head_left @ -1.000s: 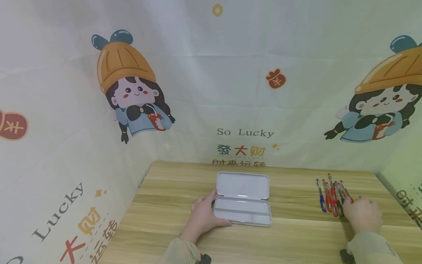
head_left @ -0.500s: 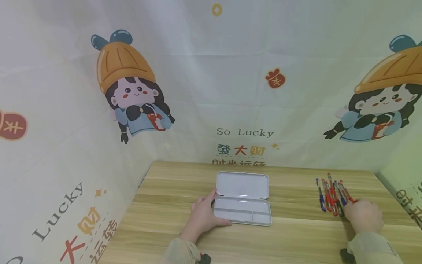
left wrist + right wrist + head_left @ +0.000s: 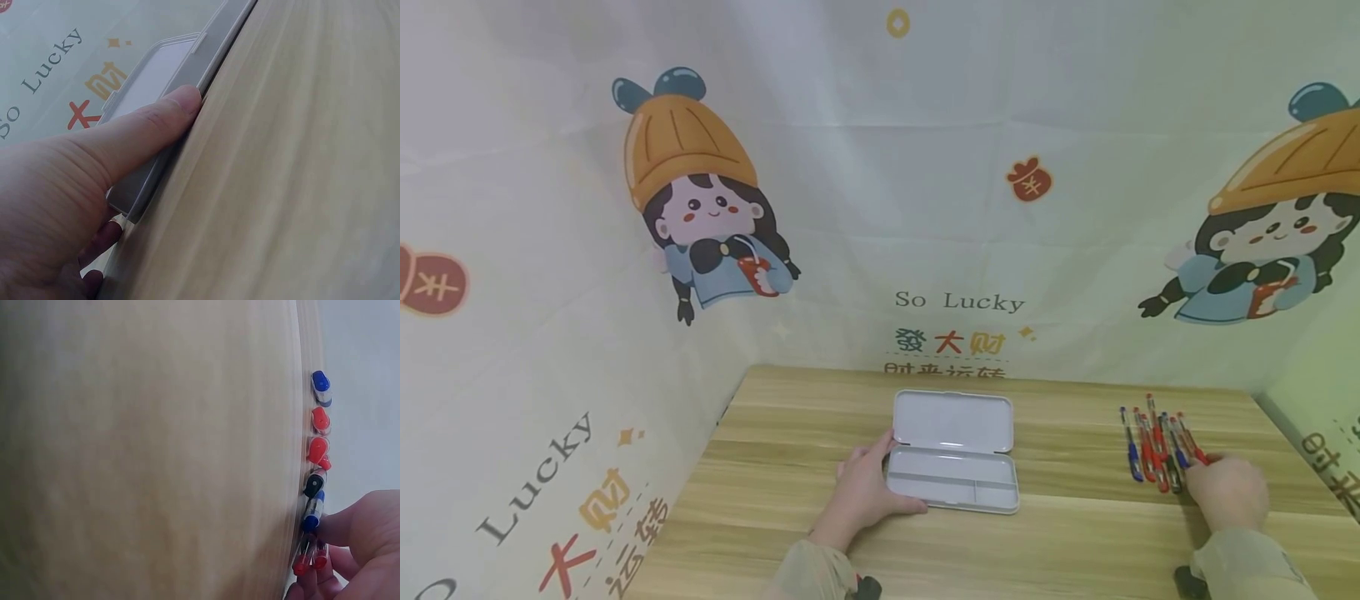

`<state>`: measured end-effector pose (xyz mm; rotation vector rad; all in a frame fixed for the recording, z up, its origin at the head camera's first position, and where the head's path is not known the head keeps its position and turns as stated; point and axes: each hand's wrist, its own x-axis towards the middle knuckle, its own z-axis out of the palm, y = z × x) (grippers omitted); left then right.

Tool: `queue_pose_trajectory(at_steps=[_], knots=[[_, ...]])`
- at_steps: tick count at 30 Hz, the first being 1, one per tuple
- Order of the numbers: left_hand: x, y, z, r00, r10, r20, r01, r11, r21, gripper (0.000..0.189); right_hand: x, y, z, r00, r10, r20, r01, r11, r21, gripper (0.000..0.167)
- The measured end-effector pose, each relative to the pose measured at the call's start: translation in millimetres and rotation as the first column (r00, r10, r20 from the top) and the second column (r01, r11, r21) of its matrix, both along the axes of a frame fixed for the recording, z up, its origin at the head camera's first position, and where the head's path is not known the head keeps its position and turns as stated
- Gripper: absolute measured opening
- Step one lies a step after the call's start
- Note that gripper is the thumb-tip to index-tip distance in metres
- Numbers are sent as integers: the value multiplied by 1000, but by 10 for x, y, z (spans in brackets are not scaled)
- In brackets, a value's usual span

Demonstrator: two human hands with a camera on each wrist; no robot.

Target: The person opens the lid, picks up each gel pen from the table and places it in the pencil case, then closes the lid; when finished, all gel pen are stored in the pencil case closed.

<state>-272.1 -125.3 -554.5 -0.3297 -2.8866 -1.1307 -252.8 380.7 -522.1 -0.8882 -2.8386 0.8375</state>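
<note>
A white pencil case (image 3: 951, 479) lies with its lid up on the wooden table, its inside split by dividers. My left hand (image 3: 867, 492) holds it at the left end; the thumb (image 3: 184, 100) lies along the front edge and the other fingers go round the back side. At the right, a bunch of gel pens (image 3: 1153, 450) with red, blue and black caps lies side by side. My right hand (image 3: 1228, 492) is at the right end of the bunch, thumb and fingers closing round red pens (image 3: 304, 559). Beside the thumb lies a blue pen (image 3: 314, 512).
The wooden table (image 3: 1060, 542) reaches back to a printed cloth backdrop (image 3: 955, 208) with cartoon figures and lettering. Bare wood lies between the pencil case and the pens. Dark wrist straps show at both sleeves.
My right hand has drawn in slightly, its fingers more curled, and the rightmost red pen has shifted a little to the right. The left hand and the pencil case stay put.
</note>
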Motion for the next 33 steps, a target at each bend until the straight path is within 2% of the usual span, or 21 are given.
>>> queue_pose_trajectory(at_steps=[10, 16, 21, 26, 33], knots=[[-26, 3, -21, 1000, 0, -5, 0, 1000, 1, 140, -3, -47, 34, 999, -15, -36, 14, 1000, -24, 54], [-30, -2, -17, 1000, 1, -3, -1, 1000, -3, 141, -87, -194, 83, 989, 71, -128, -69, 997, 22, 51], [-21, -7, -8, 1000, 3, 0, -3, 1000, -7, 141, -155, -432, 111, 963, 144, -227, -128, 988, 87, 47], [-15, -6, -5, 1000, 5, -2, -5, 1000, -9, 141, -177, -692, 122, 916, 218, -337, -184, 974, 130, 41], [-16, 0, -16, 1000, 4, -6, -4, 1000, -12, 140, -192, -956, 96, 883, 281, -375, -246, 959, 140, 34]])
